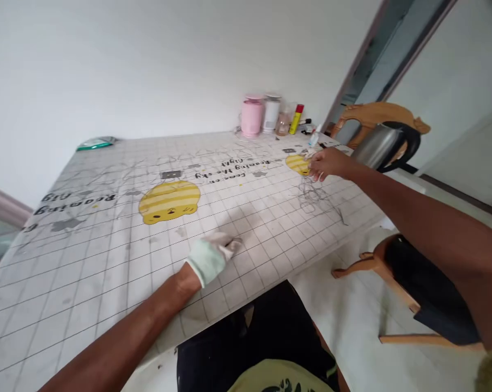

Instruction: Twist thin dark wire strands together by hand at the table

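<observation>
My left hand [213,255] is inside a pale mint-and-white cloth cover, a glove or a sock, and rests near the table's front edge. Its fingers look curled together under the cloth; whether they grip anything is hidden. My right hand [326,163] is bare and reaches to the far right of the table, fingers bent and drawn together. What they hold, if anything, is too small to make out. Just below those fingers, a loose tangle of grey thread [309,196] spreads over the tablecloth. A small whitish item [311,153] lies behind the fingers.
The table has a checked cloth [107,283] with yellow bear prints. Against the wall stand a pink container [251,117], a white container [271,114] and a yellow-red can [297,120]. A steel kettle [378,146] is at right. A green-edged packet [95,143] lies back left.
</observation>
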Action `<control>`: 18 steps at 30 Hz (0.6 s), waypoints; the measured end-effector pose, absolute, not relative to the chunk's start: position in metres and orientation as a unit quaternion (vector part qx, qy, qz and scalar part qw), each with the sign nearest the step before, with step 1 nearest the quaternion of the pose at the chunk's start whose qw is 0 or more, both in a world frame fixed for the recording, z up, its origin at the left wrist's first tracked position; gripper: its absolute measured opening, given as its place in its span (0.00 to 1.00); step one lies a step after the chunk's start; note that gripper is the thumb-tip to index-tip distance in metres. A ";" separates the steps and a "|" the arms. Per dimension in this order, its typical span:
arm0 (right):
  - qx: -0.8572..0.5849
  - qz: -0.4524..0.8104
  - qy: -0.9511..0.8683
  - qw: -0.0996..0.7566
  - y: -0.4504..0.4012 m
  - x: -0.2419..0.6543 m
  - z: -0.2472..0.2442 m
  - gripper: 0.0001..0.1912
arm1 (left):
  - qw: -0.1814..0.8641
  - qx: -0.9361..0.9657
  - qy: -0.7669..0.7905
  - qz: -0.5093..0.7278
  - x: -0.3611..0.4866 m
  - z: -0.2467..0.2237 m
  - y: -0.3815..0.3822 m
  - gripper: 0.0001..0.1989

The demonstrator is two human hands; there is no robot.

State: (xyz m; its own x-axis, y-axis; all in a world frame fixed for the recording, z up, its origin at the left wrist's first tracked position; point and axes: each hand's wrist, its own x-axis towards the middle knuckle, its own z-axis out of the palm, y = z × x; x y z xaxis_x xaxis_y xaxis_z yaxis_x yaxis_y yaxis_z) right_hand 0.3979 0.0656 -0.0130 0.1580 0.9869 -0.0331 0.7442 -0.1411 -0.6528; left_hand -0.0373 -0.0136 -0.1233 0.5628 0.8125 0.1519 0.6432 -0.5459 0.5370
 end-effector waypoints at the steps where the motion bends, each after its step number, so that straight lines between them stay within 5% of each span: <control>1: -0.730 0.223 -0.596 0.249 0.056 0.421 -0.013 0.14 | 0.221 0.851 0.439 0.184 -0.036 -0.122 -0.014 0.21; 5: -0.743 0.175 -0.611 0.211 0.019 0.463 -0.030 0.14 | 0.222 0.833 0.485 0.147 -0.031 -0.116 -0.014 0.21; 11: -0.656 0.090 -0.728 0.177 -0.031 0.412 -0.080 0.03 | 0.187 0.825 0.520 0.118 -0.028 -0.119 -0.010 0.19; 15: -0.580 -0.042 -0.812 0.050 -0.068 0.353 -0.109 0.13 | 0.191 0.818 0.533 0.095 -0.028 -0.120 -0.010 0.16; 18: -0.568 -0.094 -0.816 0.055 -0.088 0.318 -0.119 0.16 | 0.207 0.818 0.527 0.100 -0.029 -0.122 -0.010 0.16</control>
